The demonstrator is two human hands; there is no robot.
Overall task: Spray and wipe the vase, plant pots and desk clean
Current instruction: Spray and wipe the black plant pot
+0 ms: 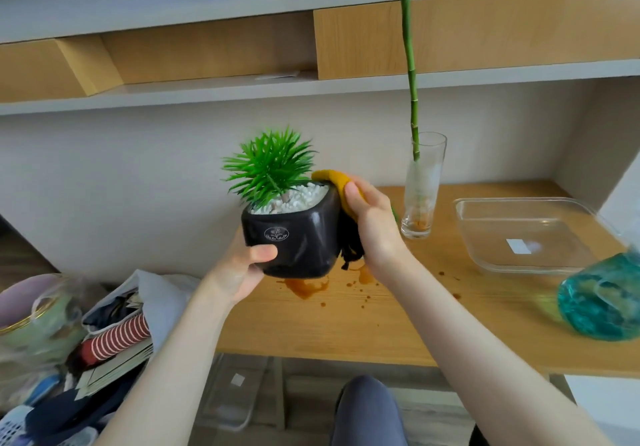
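A glossy black plant pot (pixel 294 241) with white pebbles and a spiky green plant is lifted above the wooden desk (pixel 398 328) and tilted. My left hand (pixel 242 269) grips its lower left side, thumb on the front. My right hand (pixel 372 227) presses a yellow and black cloth (pixel 334 179) against the pot's right side and rim. A tall clear glass vase (pixel 420 200) with a green bamboo stalk stands behind my right hand. Brown liquid stains (pixel 306 288) lie on the desk under the pot.
A clear glass dish (pixel 485 258) sits at the right of the desk. A blue-green bottle (pixel 602 303) stands at the right edge. Bags, a basket and clutter (pixel 69 341) fill the floor on the left. Shelves (pixel 311 89) hang above.
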